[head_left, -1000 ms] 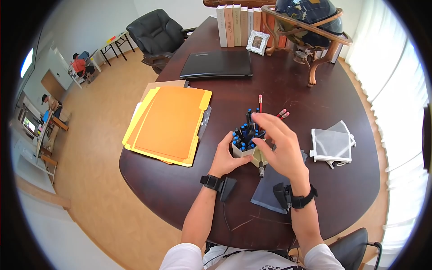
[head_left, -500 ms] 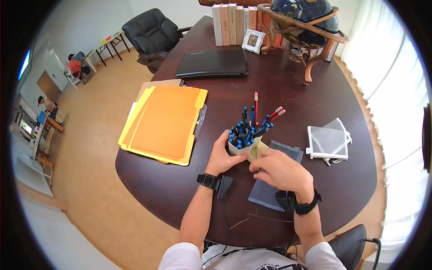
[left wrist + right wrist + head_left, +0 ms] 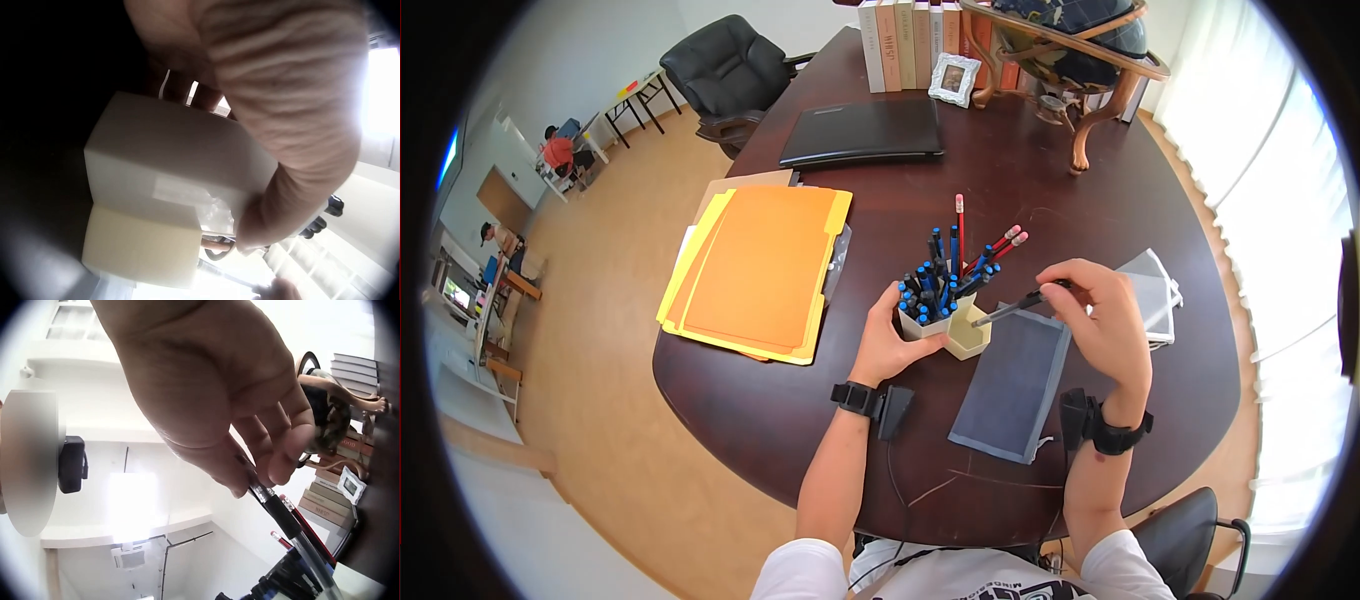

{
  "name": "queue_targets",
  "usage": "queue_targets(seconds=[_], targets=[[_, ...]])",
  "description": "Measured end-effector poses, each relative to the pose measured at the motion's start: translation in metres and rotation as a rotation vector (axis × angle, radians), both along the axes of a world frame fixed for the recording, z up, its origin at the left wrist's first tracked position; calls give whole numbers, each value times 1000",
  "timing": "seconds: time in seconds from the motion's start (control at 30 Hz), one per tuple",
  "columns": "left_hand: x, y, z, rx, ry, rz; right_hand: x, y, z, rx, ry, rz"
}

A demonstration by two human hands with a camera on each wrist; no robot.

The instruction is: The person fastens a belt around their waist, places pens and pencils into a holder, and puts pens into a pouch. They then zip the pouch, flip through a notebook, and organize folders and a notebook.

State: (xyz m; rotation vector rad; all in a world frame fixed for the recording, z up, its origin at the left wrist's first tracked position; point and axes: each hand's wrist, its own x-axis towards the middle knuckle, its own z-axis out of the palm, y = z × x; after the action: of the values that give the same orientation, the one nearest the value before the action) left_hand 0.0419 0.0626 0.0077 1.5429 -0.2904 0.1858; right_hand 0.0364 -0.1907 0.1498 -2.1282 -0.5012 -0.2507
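My left hand (image 3: 887, 345) grips a pen holder (image 3: 162, 144) made of joined hexagonal cups. The tall white cup is packed with several blue-ended black pens (image 3: 928, 290). Behind them, red pencils (image 3: 1006, 240) with pink erasers stick up. The low cream cup (image 3: 969, 338) stands on the near right side. Between thumb and fingers, my right hand (image 3: 1108, 310) pinches a pen (image 3: 284, 519) with a clear barrel and black grip. That pen slants down to the left, its lower end over the low cup's opening in the head view.
A dark mesh pouch (image 3: 1012, 388) lies beside the holder, with white mesh pouches (image 3: 1152, 300) behind my right hand. Orange and yellow folders (image 3: 765, 275) are at left. Farther back are a closed laptop (image 3: 862, 132), books (image 3: 905, 48), a photo frame (image 3: 954, 78) and a globe (image 3: 1065, 45).
My right hand has moved from over the blue-ended pens, down by the low cup, then off to the right with a pen pinched in it. My left hand stays on the holder.
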Motion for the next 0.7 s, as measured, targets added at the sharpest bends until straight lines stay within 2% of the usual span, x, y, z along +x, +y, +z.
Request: queue_targets(seconds=[0.17, 0.37, 0.6, 0.7], targets=[[0, 0, -2, 3, 13, 2, 8, 0, -10, -200, 94, 155], [1, 2, -3, 20, 35, -15, 4, -10, -9, -175, 103, 1], [2, 3, -6, 43, 53, -34, -1, -38, 1, -113, -2, -88], [3, 4, -8, 23, 58, -49, -6, -45, 2, -119, 36, -117]])
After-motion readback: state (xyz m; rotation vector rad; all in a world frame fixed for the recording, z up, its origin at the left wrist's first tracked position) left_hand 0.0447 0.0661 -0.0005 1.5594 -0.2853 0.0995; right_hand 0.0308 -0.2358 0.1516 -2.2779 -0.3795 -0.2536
